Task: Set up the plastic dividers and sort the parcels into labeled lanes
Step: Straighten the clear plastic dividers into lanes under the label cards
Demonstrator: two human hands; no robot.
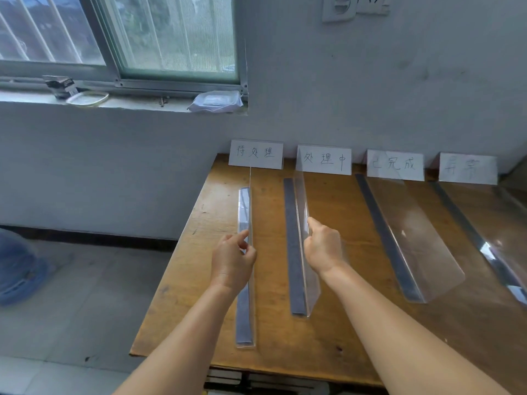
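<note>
Several clear L-shaped plastic dividers with grey base strips stand in a row on the wooden table (336,337). My left hand (232,260) pinches the upright wall of the leftmost divider (244,317). My right hand (323,248) grips the top edge of the second divider (296,252). A third divider (413,240) and a fourth divider (490,252) stand to the right, untouched. White label cards with handwritten characters lean against the wall: the first card (255,154), the second card (325,160), the third card (395,165) and the fourth card (467,168). No parcels are in view.
A window sill at the upper left holds a plastic-wrapped packet (216,101), a small dark box (61,86) and a clear lid (87,98). A blue bag (20,266) lies on the floor at the left. A wall socket (340,7) is at the top.
</note>
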